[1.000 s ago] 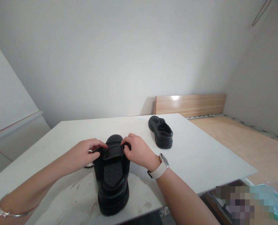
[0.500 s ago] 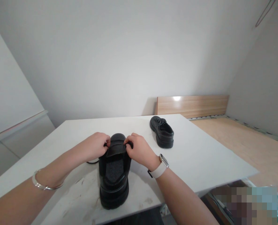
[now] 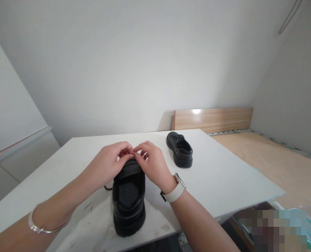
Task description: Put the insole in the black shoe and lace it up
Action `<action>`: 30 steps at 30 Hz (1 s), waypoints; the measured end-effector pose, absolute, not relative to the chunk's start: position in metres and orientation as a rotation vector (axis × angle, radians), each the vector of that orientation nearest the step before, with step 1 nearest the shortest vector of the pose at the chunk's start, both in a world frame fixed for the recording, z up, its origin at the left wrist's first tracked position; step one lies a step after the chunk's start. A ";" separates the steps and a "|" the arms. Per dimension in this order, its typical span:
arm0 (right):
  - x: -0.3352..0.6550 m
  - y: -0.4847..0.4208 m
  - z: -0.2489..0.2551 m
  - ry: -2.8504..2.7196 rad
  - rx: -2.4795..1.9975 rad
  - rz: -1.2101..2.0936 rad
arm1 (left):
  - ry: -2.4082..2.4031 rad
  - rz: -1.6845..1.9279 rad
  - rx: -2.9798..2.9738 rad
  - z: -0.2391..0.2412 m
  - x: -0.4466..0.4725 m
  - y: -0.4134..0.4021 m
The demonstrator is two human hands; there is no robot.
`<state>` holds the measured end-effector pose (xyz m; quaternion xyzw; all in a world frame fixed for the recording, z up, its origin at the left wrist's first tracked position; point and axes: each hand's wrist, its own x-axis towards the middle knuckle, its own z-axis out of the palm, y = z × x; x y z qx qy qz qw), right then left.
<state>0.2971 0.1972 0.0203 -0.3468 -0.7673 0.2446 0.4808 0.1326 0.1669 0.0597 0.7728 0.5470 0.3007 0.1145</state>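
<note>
Near shoe: black shoe upright on desk, by the near edge; long axis points away from wearer, heel closest.
Left hand: over shoe front, from left; grip narrow, can't tell if anything's pinched.
Right hand: same spot, from right; grip narrow, contents hidden too.
Relation: shoe opening below and wearer-side of both grips; hands about equally near, fingertips meeting.
Dark cord: just left of shoe.
Far shoe: beyond right hand, well apart.
In the way: hands cover the lacing area.

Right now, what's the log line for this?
left grip: pinched over nearer black shoe; right grip: pinched beside left; pinched item: unclear; farther black lace-up shoe: on white table
</note>
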 end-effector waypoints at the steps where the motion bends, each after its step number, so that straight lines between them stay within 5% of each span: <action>1: 0.294 0.197 0.022 -1.787 -0.756 0.669 | 1.544 0.980 2.185 0.065 0.135 0.163; 7: 0.284 0.195 0.025 -1.344 -0.467 1.235 | 1.448 1.269 1.957 0.075 0.132 0.155; 16: 0.285 0.196 0.028 -1.261 -0.454 1.475 | 1.328 1.288 1.710 0.063 0.120 0.165; 24: 0.278 0.203 0.015 -1.408 -0.569 1.125 | 1.225 1.263 1.592 0.054 0.114 0.167; 30: 0.277 0.194 0.019 -1.471 -0.570 0.872 | 1.672 0.956 1.912 0.011 0.080 0.210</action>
